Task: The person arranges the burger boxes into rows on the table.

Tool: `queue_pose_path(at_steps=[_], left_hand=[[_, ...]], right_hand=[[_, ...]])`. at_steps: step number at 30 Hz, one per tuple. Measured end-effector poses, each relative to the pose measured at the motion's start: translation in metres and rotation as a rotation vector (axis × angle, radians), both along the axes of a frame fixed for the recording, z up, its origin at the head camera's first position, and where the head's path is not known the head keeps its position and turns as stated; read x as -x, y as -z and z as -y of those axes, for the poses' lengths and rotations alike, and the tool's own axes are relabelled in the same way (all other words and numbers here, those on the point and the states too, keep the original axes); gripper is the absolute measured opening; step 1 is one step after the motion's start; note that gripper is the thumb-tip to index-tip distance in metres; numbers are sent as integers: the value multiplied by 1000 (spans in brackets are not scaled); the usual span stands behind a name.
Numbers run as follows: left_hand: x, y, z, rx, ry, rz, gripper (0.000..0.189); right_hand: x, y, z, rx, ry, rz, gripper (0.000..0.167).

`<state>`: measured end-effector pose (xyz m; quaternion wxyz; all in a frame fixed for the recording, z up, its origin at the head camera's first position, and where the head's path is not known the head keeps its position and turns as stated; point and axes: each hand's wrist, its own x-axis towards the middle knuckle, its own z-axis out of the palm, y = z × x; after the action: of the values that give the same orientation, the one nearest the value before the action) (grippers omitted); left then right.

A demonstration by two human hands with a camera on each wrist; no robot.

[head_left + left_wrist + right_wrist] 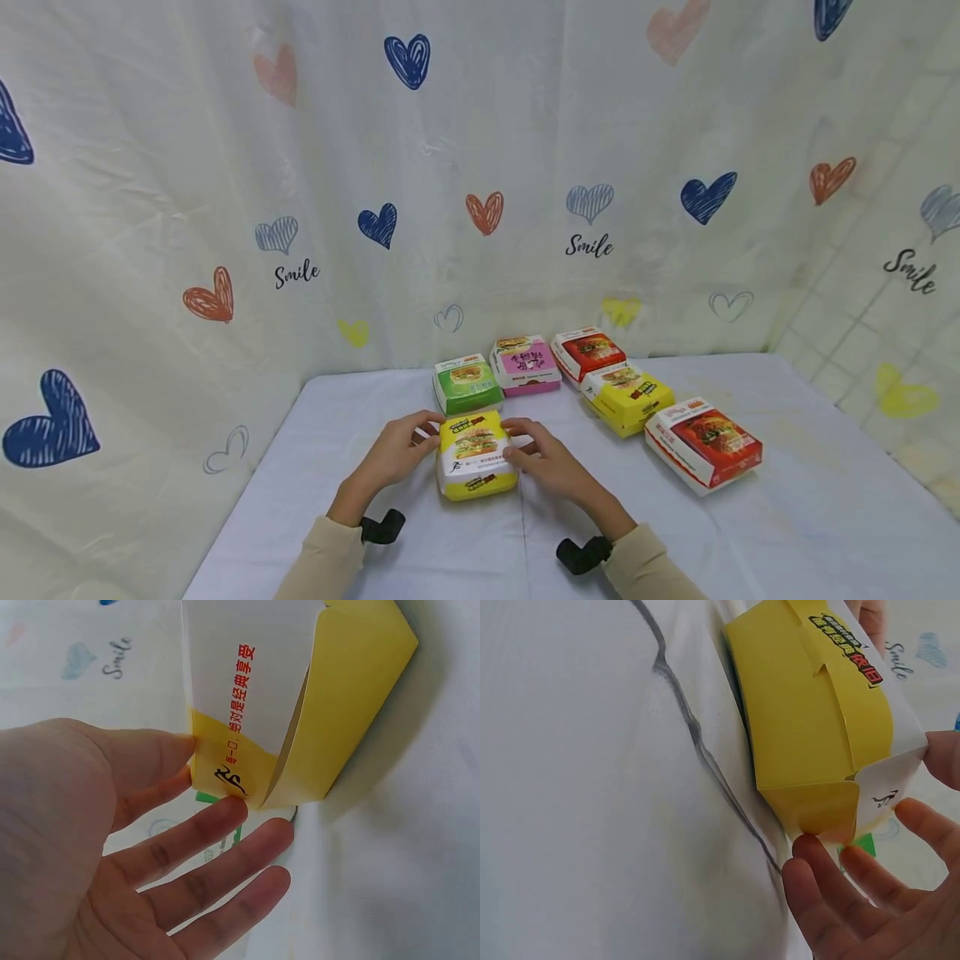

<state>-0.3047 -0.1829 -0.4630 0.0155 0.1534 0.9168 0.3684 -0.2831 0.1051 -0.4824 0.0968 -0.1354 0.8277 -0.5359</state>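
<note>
A yellow and white burger box (477, 462) is between my two hands, near the middle of the table. My left hand (396, 450) holds its left side; in the left wrist view the thumb and index finger are at the corner of the box (255, 682), the other fingers spread loosely. On the opposite side my right hand (558, 467) holds the box with the thumb at the top edge. The right wrist view has its fingertips at the lower end of the box (802, 712). Its lid is folded down.
Just behind it stand a green burger box (467, 387) and a pink one (529, 367). To the right, a red box (589, 352), a yellow box (630, 398) and another red box (708, 443) form a slanting row. A curtain with hearts (480, 150) hangs behind the white-covered table (817, 517).
</note>
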Motion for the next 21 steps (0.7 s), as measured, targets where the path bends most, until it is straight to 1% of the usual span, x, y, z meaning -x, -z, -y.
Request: queue_pose_path(at_steps=[4, 8, 12, 21], left_hand=[[0, 0, 1, -10, 10, 30, 40], [-1, 0, 0, -14, 4, 71, 54], [-2, 1, 0, -2, 5, 91, 66], [-4, -1, -1, -32, 20, 109, 70]], right_hand=[[-2, -1, 0, -6, -27, -5, 55], [-3, -1, -1, -9, -39, -9, 55], [-3, 0, -2, -19, -55, 4, 56], [-2, -1, -1, -26, -74, 9, 60]])
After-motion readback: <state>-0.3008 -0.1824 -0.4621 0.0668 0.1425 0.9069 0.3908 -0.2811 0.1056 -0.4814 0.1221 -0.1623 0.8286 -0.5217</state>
